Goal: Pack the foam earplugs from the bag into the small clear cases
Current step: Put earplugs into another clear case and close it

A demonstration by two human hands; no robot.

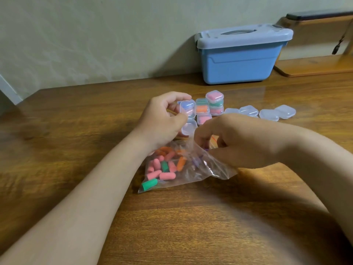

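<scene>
Many foam earplugs (166,170) lie jumbled in the clear bag (191,175) at the worktop's (76,131) centre, long axes every way; the green one (150,184) at its 7 o'clock corner runs 8 to 2 o'clock. The right hand (235,140) curls at the bag's mouth; whether it pinches film or plug I cannot tell. The left hand (162,121) grips a case (188,109) holding a blue plug (186,107). Next, likely: draw a plug, lay it lengthwise, close the lid.

A pale wall (95,35) rises at twelve o'clock behind the glossy wooden table (76,131); a blue lidded box (240,62) sits at one, a wooden shelf (315,66) at two.
</scene>
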